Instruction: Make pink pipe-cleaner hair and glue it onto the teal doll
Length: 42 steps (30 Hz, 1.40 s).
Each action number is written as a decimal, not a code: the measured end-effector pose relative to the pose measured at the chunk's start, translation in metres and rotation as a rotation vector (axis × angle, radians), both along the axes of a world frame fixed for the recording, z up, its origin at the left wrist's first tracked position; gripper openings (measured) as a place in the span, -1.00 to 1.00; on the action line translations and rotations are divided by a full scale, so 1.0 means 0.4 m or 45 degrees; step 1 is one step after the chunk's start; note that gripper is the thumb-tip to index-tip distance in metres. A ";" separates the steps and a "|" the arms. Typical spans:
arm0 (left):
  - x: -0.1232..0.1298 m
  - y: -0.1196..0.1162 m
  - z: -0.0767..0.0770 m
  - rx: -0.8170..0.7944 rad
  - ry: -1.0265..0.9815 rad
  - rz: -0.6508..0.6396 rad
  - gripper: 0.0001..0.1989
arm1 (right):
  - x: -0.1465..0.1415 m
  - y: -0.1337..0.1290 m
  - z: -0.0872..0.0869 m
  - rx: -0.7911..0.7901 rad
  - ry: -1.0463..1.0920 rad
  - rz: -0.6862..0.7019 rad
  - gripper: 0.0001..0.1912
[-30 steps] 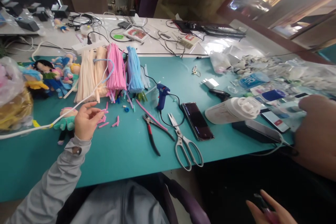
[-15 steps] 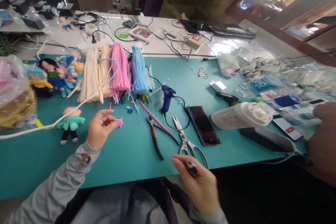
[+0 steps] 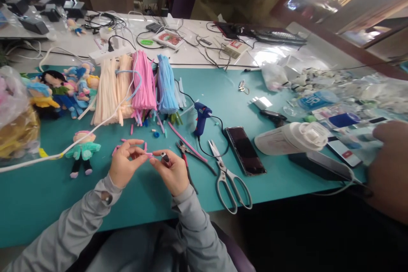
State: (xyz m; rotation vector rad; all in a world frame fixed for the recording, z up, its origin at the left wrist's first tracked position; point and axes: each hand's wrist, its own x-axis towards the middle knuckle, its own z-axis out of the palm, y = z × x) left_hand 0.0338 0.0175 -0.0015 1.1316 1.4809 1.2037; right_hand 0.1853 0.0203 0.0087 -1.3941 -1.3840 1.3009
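My left hand (image 3: 123,165) is closed in a pinch on a short pink pipe cleaner piece (image 3: 148,154). Meeting it from the right, my right hand (image 3: 172,174) has thumb and fingertips at the same piece. Tucked in that right hand is a small dark object with a shiny metal end (image 3: 165,157), its kind unclear. Loose pink bits lie just beyond my left fingers. Left of the hands, a doll in a green jacket (image 3: 83,151) lies on the green mat (image 3: 134,208). Red-and-black pliers (image 3: 188,165) lie partly behind my right hand, with scissors (image 3: 225,174) farther right.
Bundles of cream, pink (image 3: 144,83) and blue pipe cleaners stand at the back, beside several dolls (image 3: 60,87). A blue glue gun (image 3: 201,120), a phone (image 3: 245,151) and a white bottle (image 3: 288,138) sit to the right. Another person's hand (image 3: 389,165) is at the right edge.
My right hand has moved up and left from the front edge, carrying the dark object, to meet my left hand at the pink piece. The scissors' handles are now uncovered.
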 end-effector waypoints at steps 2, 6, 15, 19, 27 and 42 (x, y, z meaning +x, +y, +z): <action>0.002 -0.001 0.002 0.014 0.013 -0.020 -0.77 | -0.005 0.005 -0.004 0.005 0.027 0.003 -0.70; 0.006 -0.003 0.004 0.031 0.020 -0.035 -0.85 | -0.005 0.013 -0.008 0.062 0.020 -0.002 -0.70; -0.005 -0.003 -0.005 0.075 0.184 0.001 -0.86 | 0.002 0.014 -0.016 0.056 -0.002 0.011 -0.68; -0.005 -0.003 -0.007 0.125 0.214 -0.002 -0.84 | -0.002 0.016 -0.015 0.045 0.004 0.027 -0.71; -0.011 0.003 -0.015 0.099 0.124 0.052 -0.88 | 0.017 0.021 -0.006 -0.024 -0.050 0.055 -0.71; 0.005 0.033 0.057 0.253 0.248 0.082 -0.66 | 0.020 0.023 -0.024 0.229 -0.392 0.213 -0.57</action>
